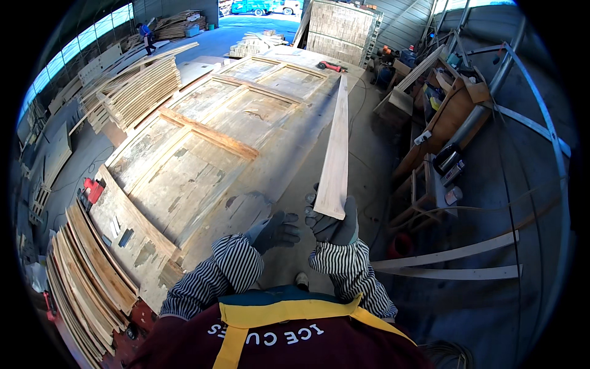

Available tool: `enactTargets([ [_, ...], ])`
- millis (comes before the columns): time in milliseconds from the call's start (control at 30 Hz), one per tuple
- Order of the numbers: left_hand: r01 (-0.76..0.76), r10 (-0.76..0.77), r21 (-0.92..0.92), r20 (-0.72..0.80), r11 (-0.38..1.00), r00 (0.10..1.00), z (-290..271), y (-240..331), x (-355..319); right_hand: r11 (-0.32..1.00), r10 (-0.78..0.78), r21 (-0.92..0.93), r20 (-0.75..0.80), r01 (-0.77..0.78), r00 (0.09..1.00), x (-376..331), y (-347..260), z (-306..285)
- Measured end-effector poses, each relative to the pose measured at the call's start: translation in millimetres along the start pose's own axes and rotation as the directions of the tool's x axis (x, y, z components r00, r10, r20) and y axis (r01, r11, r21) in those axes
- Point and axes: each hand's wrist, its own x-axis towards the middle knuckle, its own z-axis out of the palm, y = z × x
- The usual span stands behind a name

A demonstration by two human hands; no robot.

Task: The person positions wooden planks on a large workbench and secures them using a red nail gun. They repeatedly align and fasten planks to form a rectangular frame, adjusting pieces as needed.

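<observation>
One long, narrow, pale wooden board (335, 157), straight-edged, grasped by the right hand (337, 227), left hand (274, 233) unclenched

Pale cream plank (335, 147), grey gloves (268, 234), black-and-white striped sleeves (236, 261)

Maroon garment (178, 344), white lettering (303, 334), yellow straps (289, 309); red power tool (93, 190) at left, red-and-black tool (332, 66) far; tan plywood tabletop (184, 209) patched with grey; far truck (255, 7) bright blue.

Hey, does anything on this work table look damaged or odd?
Yes, the table top looks worn: uneven dark patches break up the paler wood, including near its closest left corner. I can't tell peeling from staining. The board in the right hand shows no obvious damage.
</observation>
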Motion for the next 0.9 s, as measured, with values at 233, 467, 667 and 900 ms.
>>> enactTargets([
  [233,0.005,-0.004,0.021,-0.044,1.000,0.999,-6.3,-6.7,-20.8,1.000,-0.027,0.012,-0.020,0.028,0.999,2.9,11.2,5.8],
  [467,-0.126,0.126,-0.007,-0.033,0.992,0.992,5.0,8.9,-21.9,0.992,0.099,-0.063,-0.141,-0.109,0.985,-4.9,12.1,-20.9],
  [667,-0.221,0.220,0.007,-0.111,0.975,0.969,3.3,23.6,-8.8,0.957,0.194,-0.188,-0.157,-0.222,0.968,-6.3,8.3,-6.9],
  [900,-0.003,0.131,0.463,-0.245,0.886,0.960,-4.9,44.1,44.6,0.794,0.466,-0.222,-0.376,-0.566,0.801,-17.8,34.2,-14.3],
])
